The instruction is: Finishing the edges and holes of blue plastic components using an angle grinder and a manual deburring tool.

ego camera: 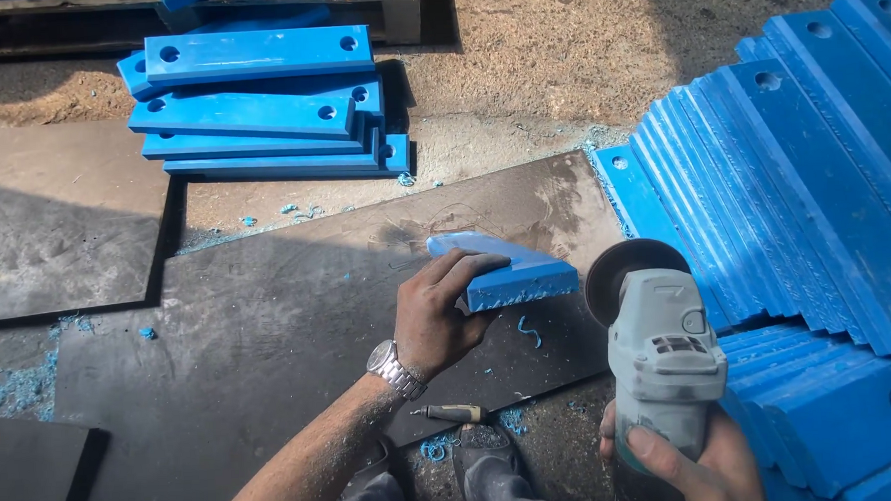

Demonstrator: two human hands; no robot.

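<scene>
A: What's on the far left?

B: A stack of blue slabs [264,103] with round holes, lying on the dusty floor.

A: And the left hand [438,316]?

B: Its fingers curl over a blue block [511,268], gripping it tilted on the dark sheet [269,338].

A: The right hand [690,460]?

B: Wrapped closed around a grey angle grinder [660,356], its disc just beside the block. More blue slabs [812,164] lean overlapped at right.
</scene>
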